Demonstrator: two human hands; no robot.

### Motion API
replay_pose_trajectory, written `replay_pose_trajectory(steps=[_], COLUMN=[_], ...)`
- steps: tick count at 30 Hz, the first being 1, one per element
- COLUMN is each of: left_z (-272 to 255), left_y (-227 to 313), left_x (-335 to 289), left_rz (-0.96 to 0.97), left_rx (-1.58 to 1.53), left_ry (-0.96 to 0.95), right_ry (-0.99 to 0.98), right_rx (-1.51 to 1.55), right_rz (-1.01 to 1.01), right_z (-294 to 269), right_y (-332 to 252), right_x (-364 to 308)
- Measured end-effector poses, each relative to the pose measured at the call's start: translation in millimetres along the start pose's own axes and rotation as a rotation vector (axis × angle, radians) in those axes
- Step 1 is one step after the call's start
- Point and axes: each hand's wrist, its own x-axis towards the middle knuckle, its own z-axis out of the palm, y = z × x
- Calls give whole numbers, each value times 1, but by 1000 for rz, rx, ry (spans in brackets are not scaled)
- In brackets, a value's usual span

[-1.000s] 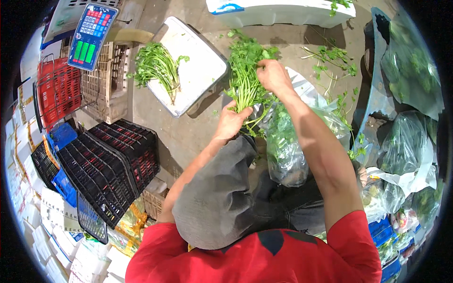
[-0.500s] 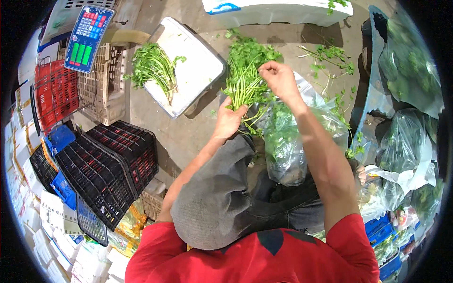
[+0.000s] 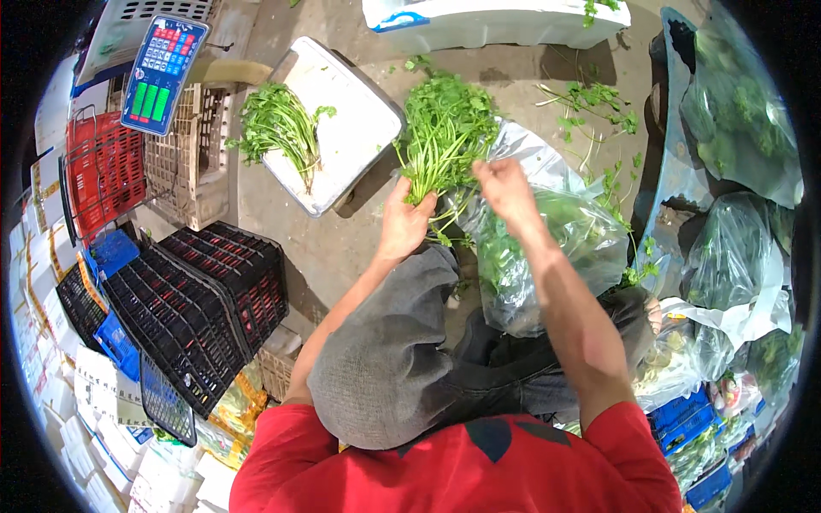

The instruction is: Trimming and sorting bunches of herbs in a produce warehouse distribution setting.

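My left hand (image 3: 404,221) is wrapped round the lower stems of a bunch of leafy greens (image 3: 445,128), with long pale stems and leaves pointing away from me. My right hand (image 3: 506,192) is closed in a pinch beside the right edge of the bunch; whatever its fingertips hold is too small to make out. Just below that hand, a clear plastic bag (image 3: 552,256) with greens inside rests against my legs. To the left, a second bunch of greens (image 3: 286,128) lies on a white scale tray (image 3: 363,111), its root ends toward me.
A blue scale panel (image 3: 162,77) stands at the far left, near a red basket (image 3: 104,171) and black crates (image 3: 197,299). A white foam box (image 3: 505,26) sits at the far edge. Loose stems (image 3: 594,103) litter the floor; bagged greens (image 3: 735,248) line the right side.
My right hand has come down and slightly right of where it was over the bunch, still pinched. My left hand keeps hold of the bunch, shifted slightly left and toward me.
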Motion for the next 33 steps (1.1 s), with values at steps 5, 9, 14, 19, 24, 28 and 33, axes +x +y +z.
replay_pose_trajectory(steps=[5,9,14,19,24,28,33], left_z=[-24,-25,-37,-34,-28,-8,-4], left_y=[81,134,126,91,61,58,49], left_x=[-14,-27,-20,-4,3,6,16], left_rz=[421,304,440,-425,-676,-399,-161], left_rx=[627,1158,695,-263,-579,74,918], left_ry=[2,-281,-450,-246,-512,-401,-728], right_ry=[-447,-630,-730,-825,-860,-634,-436], right_rx=[791,984,1317,1415,1204,1059,912], right_rz=[183,73,254,197,206,347,388], right_z=[11,19,30,39,34,36,38], right_y=[-43,-67,-36,-21,-4,1,14], right_x=[-63,-55,-35,-37,-26,-18,-12])
